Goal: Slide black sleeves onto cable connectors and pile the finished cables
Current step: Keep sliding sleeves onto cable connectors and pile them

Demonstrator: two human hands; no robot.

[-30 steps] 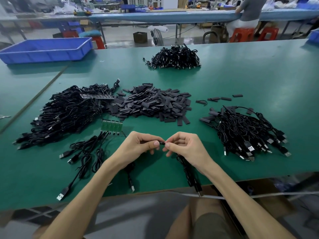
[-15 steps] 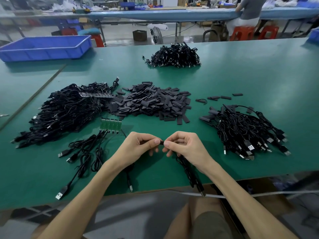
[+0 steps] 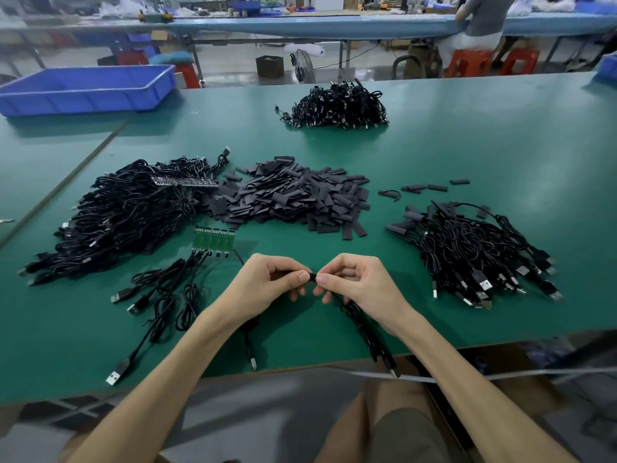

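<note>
Sleeve (image 3: 312, 277) and cable (image 3: 367, 332) sit pinched between the curled fingers of your left hand (image 3: 267, 285) and right hand (image 3: 357, 284), so pushing off-axis could buckle the sleeve.

A shallow blue plastic crate (image 3: 86, 90) is seen at the far left of the green-topped bench (image 3: 500, 145). Beyond, a brown cardboard box (image 3: 269, 66) and a round floor fan (image 3: 302, 66) are spotted on the floor. Orange-red plastic stools (image 3: 519, 60) are lined along a long blue-topped bench (image 3: 334, 26), where a person (image 3: 484, 18) is seated.
</note>
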